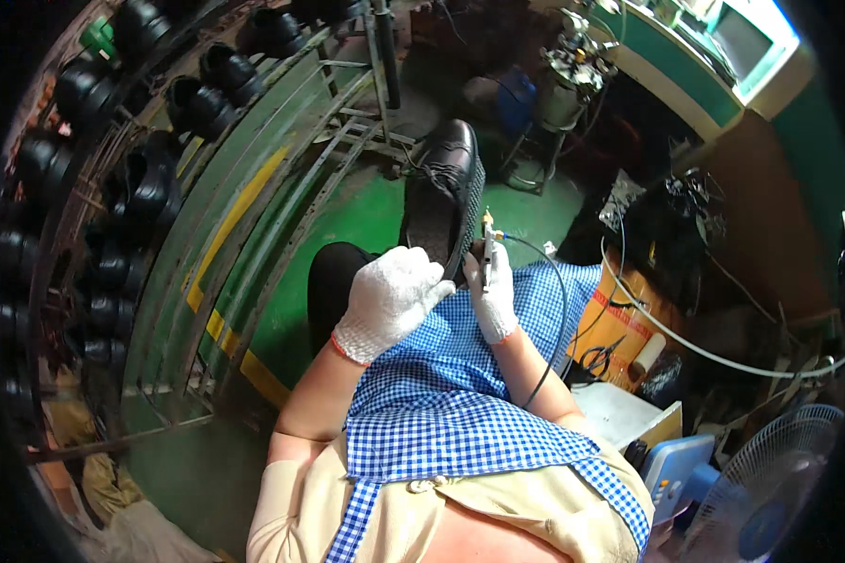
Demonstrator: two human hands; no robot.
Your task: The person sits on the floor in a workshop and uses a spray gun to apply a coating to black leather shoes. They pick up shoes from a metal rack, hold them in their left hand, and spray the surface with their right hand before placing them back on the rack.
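Left hand [394, 296] gripping shoe [446, 188] — right hand [494, 300] clasping hose-fed tool [488, 253] — rack [122, 439] holds dark shoes [145, 183].

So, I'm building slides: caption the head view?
A gloved left hand holds a black lace-up shoe, the gloved right hand a hose-fed tool, near racked shoes.

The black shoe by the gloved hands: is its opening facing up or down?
Facing up, toward the camera: the black shoe shows its laces and dark inside.

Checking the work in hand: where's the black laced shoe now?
In the head view, the shoe is above centre, toe away, its near end at the left hand, with the right hand and hose-fed tool on its right.
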